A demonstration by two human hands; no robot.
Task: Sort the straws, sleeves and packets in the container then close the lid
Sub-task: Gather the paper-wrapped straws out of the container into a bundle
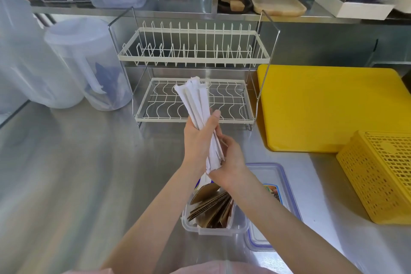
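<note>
Head view shows both hands raised over the counter (77, 173), sharing one bundle of paper-wrapped straws (196, 104). The left hand (199, 138) is wrapped round the middle of the bundle, thumb pressed along its side, so the straws stand tilted with their tops fanned out above the fingers. The right hand (231, 160) grips the lower ends of the same bundle, just beneath and beside the left — the two hands touch.

Directly below the hands, nearer the person, sits a clear plastic container (241, 226) with brown cardboard sleeves (211, 207) leaning inside it. Whether packets lie in there too cannot be told. Its lid (287, 187), clear with a blue rim, lies flat on the counter to the right of the container, under the right forearm.

Beyond the hands stands a white wire dish rack (193, 58). Off to the right of them lie a yellow cutting board (329, 107) and a yellow perforated basket (382, 176); to the left, clear plastic jugs (73, 51).
</note>
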